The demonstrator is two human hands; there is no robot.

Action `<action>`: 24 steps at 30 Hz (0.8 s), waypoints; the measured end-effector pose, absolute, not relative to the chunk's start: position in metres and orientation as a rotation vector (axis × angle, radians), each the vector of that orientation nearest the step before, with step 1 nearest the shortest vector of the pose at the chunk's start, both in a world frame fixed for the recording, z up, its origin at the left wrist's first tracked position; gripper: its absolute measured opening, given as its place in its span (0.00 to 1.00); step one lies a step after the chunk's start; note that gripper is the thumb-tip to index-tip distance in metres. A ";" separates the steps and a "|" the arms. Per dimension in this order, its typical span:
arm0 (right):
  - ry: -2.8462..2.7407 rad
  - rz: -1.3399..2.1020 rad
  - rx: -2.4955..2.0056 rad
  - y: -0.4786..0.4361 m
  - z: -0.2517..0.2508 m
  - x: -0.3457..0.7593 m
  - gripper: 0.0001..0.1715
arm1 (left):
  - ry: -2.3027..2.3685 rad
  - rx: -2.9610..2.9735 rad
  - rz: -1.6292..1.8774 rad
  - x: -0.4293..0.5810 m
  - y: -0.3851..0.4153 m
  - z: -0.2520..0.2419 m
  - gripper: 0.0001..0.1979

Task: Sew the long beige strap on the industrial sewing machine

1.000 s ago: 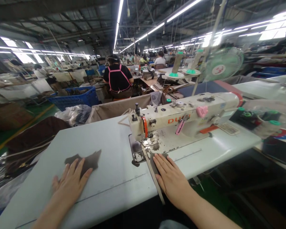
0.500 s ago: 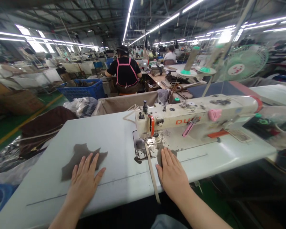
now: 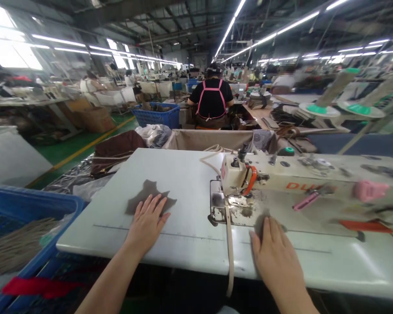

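My left hand (image 3: 147, 222) lies flat with fingers spread, touching a dark shadow-like patch on the white table (image 3: 183, 174); whether that patch is a shadow or cloth is hard to tell. To the right, my right hand (image 3: 277, 248) rests palm down beside the sewing machine (image 3: 301, 183), its fingers stretched out over a small dark patch. Between the hands a narrow beige strip (image 3: 229, 248) runs from under the presser area and hangs over the table's front edge. Neither hand visibly holds anything.
At the left stands a blue crate (image 3: 62, 205) with bundled grey-brown strips. Behind the table are a beige fabric-lined bin (image 3: 209, 138), brown cloth (image 3: 118, 146) and another blue crate (image 3: 157, 117). A person (image 3: 212, 98) in a pink-strapped apron sits further back. Thread cones are at the right.
The view has turned left, so the table and machine appear further right and more of the blue crate shows. Both hands stay flat on the table.
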State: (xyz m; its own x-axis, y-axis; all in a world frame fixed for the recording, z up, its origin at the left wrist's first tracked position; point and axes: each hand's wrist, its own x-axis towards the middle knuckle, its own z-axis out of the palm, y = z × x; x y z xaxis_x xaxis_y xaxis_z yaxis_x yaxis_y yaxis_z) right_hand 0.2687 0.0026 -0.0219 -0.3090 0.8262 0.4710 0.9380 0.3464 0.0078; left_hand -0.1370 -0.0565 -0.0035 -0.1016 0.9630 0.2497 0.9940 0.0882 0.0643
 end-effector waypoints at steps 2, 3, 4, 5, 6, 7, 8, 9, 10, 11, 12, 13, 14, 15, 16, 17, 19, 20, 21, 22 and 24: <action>-2.312 -0.370 -1.466 -0.005 -0.018 0.243 0.43 | -2.206 -1.999 -0.341 -0.134 -0.055 -0.004 0.28; -2.372 -0.329 -1.396 -0.007 -0.016 0.232 0.41 | -2.191 -1.994 -0.368 -0.133 -0.054 -0.003 0.29; -2.448 -0.276 -1.319 -0.008 -0.013 0.224 0.39 | -2.161 -1.990 -0.408 -0.131 -0.051 -0.002 0.30; -2.510 -0.237 -1.249 -0.008 -0.011 0.222 0.38 | -2.121 -1.992 -0.456 -0.131 -0.048 -0.001 0.30; -2.542 -0.216 -1.217 -0.006 -0.010 0.225 0.36 | -2.074 -2.007 -0.504 -0.130 -0.044 0.001 0.31; -2.542 -0.217 -1.231 -0.004 -0.009 0.233 0.35 | -2.029 -2.038 -0.546 -0.130 -0.038 0.003 0.30; -2.506 -0.238 -1.294 0.000 -0.010 0.246 0.35 | -1.992 -2.079 -0.583 -0.130 -0.031 0.005 0.29; -2.438 -0.270 -1.395 0.004 -0.011 0.262 0.37 | -1.969 -2.121 -0.617 -0.129 -0.024 0.007 0.28; -2.356 -0.293 -1.513 0.010 -0.012 0.278 0.38 | -1.961 -2.158 -0.649 -0.129 -0.015 0.009 0.27; -2.281 -0.298 -1.615 0.016 -0.013 0.294 0.40 | -1.964 -2.188 -0.681 -0.127 -0.007 0.010 0.26; -2.225 -0.285 -1.688 0.024 -0.015 0.306 0.40 | -1.970 -2.211 -0.711 -0.124 0.002 0.010 0.26; -2.186 -0.257 -1.736 0.034 -0.016 0.315 0.40 | -1.973 -2.235 -0.730 -0.119 0.010 0.010 0.26; -2.173 -0.238 -1.754 0.045 -0.016 0.319 0.40 | -1.972 -2.258 -0.736 -0.113 0.017 0.009 0.26; -2.173 -0.228 -1.754 0.058 -0.016 0.318 0.39 | -1.969 -2.275 -0.724 -0.105 0.023 0.009 0.25; -2.180 -0.218 -1.746 0.071 -0.015 0.314 0.38 | -1.967 -2.278 -0.697 -0.096 0.028 0.010 0.25; -2.204 -0.200 -1.721 0.084 -0.013 0.308 0.36 | -1.970 -2.264 -0.656 -0.087 0.031 0.011 0.25; -2.302 -0.143 -1.620 0.105 -0.009 0.291 0.32 | -1.986 -2.199 -0.547 -0.070 0.032 0.015 0.24; -2.369 -0.110 -1.538 0.112 -0.006 0.285 0.31 | -1.996 -2.155 -0.490 -0.065 0.031 0.018 0.24; -2.436 -0.078 -1.442 0.115 -0.003 0.280 0.29 | -2.005 -2.110 -0.437 -0.064 0.029 0.021 0.24; -2.499 -0.051 -1.340 0.115 0.000 0.279 0.28 | -2.014 -2.066 -0.391 -0.066 0.026 0.023 0.24; -2.593 -0.017 -1.156 0.105 0.003 0.288 0.28 | -2.035 -1.981 -0.322 -0.081 0.019 0.023 0.25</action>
